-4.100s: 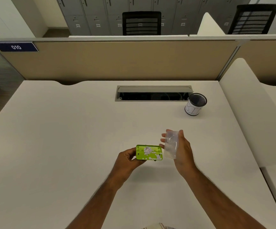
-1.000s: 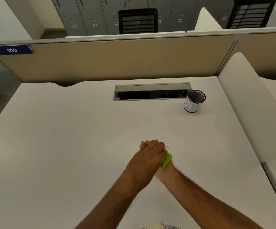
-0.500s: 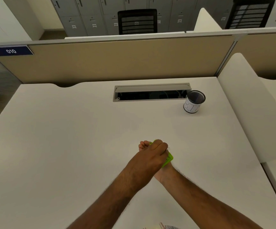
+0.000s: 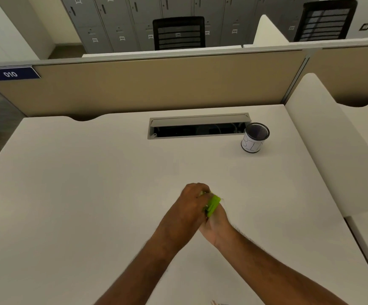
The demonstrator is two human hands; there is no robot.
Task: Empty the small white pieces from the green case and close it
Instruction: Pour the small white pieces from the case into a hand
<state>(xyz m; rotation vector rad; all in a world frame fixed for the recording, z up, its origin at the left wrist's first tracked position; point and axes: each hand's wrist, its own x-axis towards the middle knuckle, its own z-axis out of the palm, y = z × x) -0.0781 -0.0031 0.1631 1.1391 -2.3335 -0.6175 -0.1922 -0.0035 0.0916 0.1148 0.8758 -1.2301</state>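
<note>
The green case (image 4: 212,205) stands tilted on its edge, squeezed between my two hands above the white desk (image 4: 90,194). My left hand (image 4: 190,202) covers it from the left and above, fingers curled over its top. Pressing against it from below and the right is my right hand (image 4: 219,224), palm up. Only a narrow green strip of the case shows. The small white pieces and the clear lid are hidden by my hands.
A black mesh cup (image 4: 255,137) with a white label stands at the back right, beside the open cable slot (image 4: 198,127). A tan partition (image 4: 156,84) closes the far edge, and a white divider (image 4: 332,150) borders the right side.
Four seconds ago the case lay open and face-up in my left hand, white pieces showing, the clear lid in my right. Now both hands clasp it, turned on edge.
</note>
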